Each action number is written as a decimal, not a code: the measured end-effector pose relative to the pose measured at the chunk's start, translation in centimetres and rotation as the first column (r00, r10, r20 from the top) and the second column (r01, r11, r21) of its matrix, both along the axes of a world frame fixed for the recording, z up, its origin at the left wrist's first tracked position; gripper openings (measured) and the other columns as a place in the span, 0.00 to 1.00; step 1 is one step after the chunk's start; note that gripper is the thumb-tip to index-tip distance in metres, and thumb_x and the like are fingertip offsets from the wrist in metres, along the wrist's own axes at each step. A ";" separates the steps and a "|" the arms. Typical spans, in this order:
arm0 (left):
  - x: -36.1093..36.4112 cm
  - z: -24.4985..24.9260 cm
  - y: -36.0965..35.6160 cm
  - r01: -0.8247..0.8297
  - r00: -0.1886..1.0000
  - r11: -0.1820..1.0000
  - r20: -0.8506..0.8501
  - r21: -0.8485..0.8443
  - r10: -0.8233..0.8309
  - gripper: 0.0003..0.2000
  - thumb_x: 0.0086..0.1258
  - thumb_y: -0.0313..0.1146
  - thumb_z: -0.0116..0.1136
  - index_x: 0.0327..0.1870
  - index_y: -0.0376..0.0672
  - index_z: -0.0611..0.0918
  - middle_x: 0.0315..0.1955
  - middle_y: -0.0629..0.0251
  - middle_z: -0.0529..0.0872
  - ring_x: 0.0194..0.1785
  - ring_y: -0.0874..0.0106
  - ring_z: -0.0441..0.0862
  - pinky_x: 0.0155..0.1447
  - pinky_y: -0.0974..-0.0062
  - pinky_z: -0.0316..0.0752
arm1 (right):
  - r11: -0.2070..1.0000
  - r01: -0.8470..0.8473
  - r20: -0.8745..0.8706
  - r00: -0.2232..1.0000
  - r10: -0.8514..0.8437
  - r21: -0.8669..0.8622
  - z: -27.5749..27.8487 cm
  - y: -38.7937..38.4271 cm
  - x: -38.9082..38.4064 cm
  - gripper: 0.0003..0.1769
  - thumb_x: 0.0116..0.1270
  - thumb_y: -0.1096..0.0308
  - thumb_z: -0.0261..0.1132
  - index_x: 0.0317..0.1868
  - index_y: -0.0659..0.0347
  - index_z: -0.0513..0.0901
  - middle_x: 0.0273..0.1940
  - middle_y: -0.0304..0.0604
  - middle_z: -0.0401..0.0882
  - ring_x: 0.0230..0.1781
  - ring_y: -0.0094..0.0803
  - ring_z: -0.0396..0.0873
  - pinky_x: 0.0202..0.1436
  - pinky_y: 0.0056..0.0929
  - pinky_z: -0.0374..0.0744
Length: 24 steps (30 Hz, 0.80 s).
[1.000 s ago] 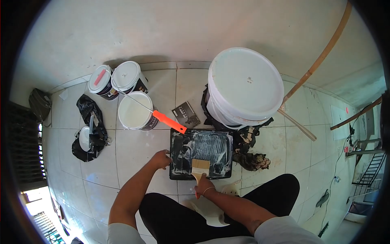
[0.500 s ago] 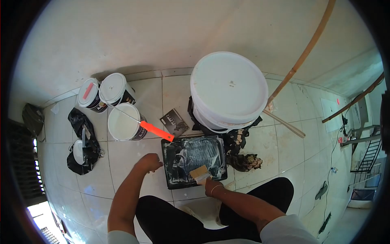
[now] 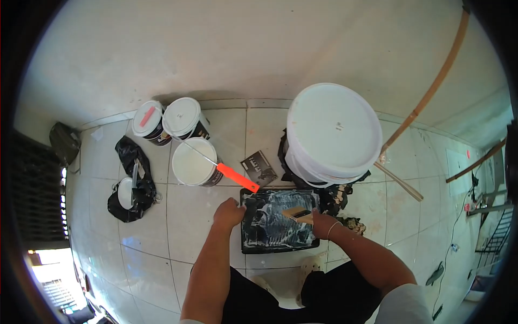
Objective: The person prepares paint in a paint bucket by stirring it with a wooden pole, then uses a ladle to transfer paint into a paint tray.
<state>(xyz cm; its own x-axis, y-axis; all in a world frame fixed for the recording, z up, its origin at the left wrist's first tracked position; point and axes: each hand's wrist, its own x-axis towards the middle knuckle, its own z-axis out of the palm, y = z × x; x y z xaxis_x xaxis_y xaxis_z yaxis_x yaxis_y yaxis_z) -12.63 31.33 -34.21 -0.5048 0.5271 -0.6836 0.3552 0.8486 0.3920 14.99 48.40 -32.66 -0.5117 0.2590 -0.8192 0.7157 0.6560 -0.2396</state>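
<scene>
Left of frame, black plastic bag (image 3: 141,190). Upper left, two lidded buckets (image 3: 182,114), open bucket (image 3: 192,162) below them. Mid-frame, my left hand (image 3: 229,214) at the left edge of the paint tray (image 3: 270,233); fingers curled, can't tell if gripping it. Orange handle (image 3: 238,178) ends at tray's upper-left corner. Tray's center, smeared white. Brush (image 3: 298,215) above its right half, my right hand (image 3: 325,224) closed on it. Big white bucket (image 3: 334,135) upper right.

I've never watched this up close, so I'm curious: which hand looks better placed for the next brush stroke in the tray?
Probably the right hand: it holds the brush over the tray. The left hand is at the tray's left edge, without a brush.
</scene>
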 end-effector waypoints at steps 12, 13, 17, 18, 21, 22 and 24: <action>1.7 -11.6 -2.0 0.113 0.992 0.992 -0.055 -0.063 -0.117 0.16 0.63 0.33 0.55 0.49 0.36 0.79 0.49 0.46 0.83 0.56 0.53 0.80 0.59 0.61 0.75 | 0.978 0.029 -0.330 0.943 0.041 0.205 -2.9 -6.4 -8.4 0.17 0.64 0.68 0.54 0.50 0.64 0.79 0.40 0.57 0.81 0.42 0.51 0.82 0.46 0.46 0.80; 2.0 -11.0 -1.9 0.109 0.993 0.992 -0.047 -0.064 -0.112 0.16 0.63 0.33 0.55 0.49 0.36 0.79 0.49 0.46 0.83 0.56 0.53 0.80 0.59 0.61 0.75 | 0.981 -0.033 -0.335 0.937 0.098 0.193 -2.9 -6.6 -9.3 0.15 0.63 0.68 0.54 0.47 0.63 0.81 0.41 0.55 0.81 0.44 0.50 0.81 0.47 0.43 0.80; 2.6 -9.8 -1.9 -0.072 0.997 0.994 -0.030 -0.087 0.069 0.14 0.64 0.32 0.54 0.49 0.37 0.79 0.50 0.46 0.82 0.56 0.54 0.80 0.59 0.59 0.75 | 0.956 -0.170 -0.283 0.930 0.236 0.239 -5.7 -7.1 -10.8 0.12 0.62 0.66 0.56 0.41 0.61 0.82 0.40 0.53 0.82 0.41 0.48 0.82 0.46 0.43 0.80; 2.6 -9.7 -1.8 -0.087 0.996 0.993 -0.038 -0.083 0.084 0.14 0.65 0.32 0.54 0.49 0.38 0.79 0.51 0.47 0.82 0.57 0.54 0.79 0.59 0.59 0.75 | 0.937 -0.196 -0.281 0.918 0.279 0.290 -6.3 -7.2 -10.7 0.12 0.62 0.65 0.57 0.40 0.60 0.83 0.40 0.52 0.82 0.41 0.47 0.82 0.45 0.43 0.81; 2.9 -9.3 -1.6 -0.045 0.999 0.978 -0.010 -0.205 0.043 0.14 0.66 0.33 0.53 0.51 0.41 0.80 0.51 0.50 0.82 0.58 0.56 0.79 0.58 0.60 0.76 | 0.919 -0.246 -0.257 0.908 0.330 0.310 -5.7 -6.6 -9.6 0.12 0.62 0.66 0.57 0.38 0.60 0.85 0.38 0.52 0.83 0.42 0.47 0.83 0.44 0.43 0.82; 2.9 -9.5 -1.7 -0.047 0.999 0.978 -0.007 -0.203 0.047 0.14 0.66 0.33 0.53 0.51 0.41 0.80 0.51 0.50 0.82 0.58 0.56 0.79 0.58 0.60 0.76 | 0.926 -0.259 -0.239 0.914 0.327 0.275 -4.7 -6.5 -9.5 0.12 0.63 0.67 0.57 0.37 0.60 0.87 0.37 0.52 0.83 0.45 0.47 0.83 0.44 0.42 0.82; 2.9 -9.9 -1.7 0.014 1.000 0.977 -0.011 -0.215 -0.016 0.14 0.67 0.33 0.53 0.51 0.43 0.80 0.52 0.53 0.83 0.58 0.57 0.80 0.58 0.61 0.76 | 0.913 -0.285 -0.192 0.918 0.348 0.292 -4.2 -6.4 -9.7 0.11 0.62 0.65 0.58 0.35 0.59 0.87 0.37 0.51 0.83 0.43 0.47 0.83 0.43 0.42 0.82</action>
<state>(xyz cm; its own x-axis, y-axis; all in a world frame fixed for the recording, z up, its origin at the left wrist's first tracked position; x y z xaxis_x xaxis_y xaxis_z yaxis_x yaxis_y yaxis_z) -9.71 29.67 -44.07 -0.5070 0.3764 -0.7755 0.3723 0.9070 0.1968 5.24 41.97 -36.89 -0.7702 0.2330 -0.5938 0.4036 0.8989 -0.1707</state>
